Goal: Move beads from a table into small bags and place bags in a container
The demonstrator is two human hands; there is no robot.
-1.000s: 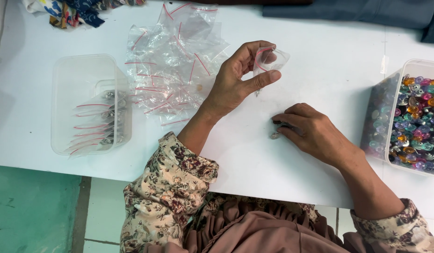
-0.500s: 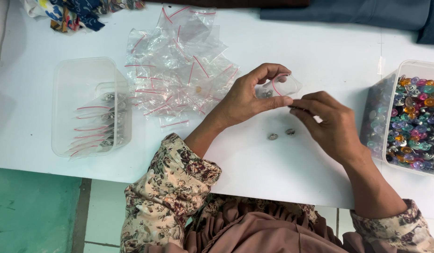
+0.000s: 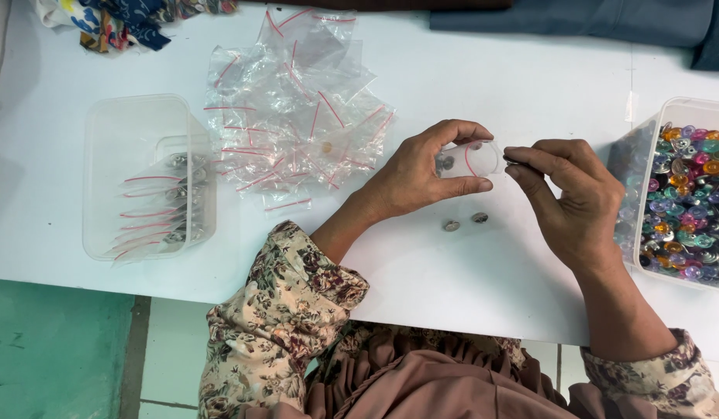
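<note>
My left hand (image 3: 417,174) holds a small clear zip bag (image 3: 472,159) with a red strip, its mouth facing right; a small metal piece shows inside. My right hand (image 3: 573,202) pinches a small dark metal piece at its fingertips right at the bag's mouth. Two small metal buttons (image 3: 464,222) lie on the white table (image 3: 483,287) just below the bag. A clear tub of several colourful beads and buttons (image 3: 689,202) stands at the right edge, beside my right hand.
A heap of empty clear zip bags (image 3: 297,116) lies at the centre back. At the left stands a clear plastic tub (image 3: 142,178) holding filled bags. Patterned cloth (image 3: 119,19) and dark fabric (image 3: 592,23) lie along the far edge.
My right hand left the table with a metal piece and rose to the bag's mouth. My left hand lowered the bag and turned its opening toward the right hand.
</note>
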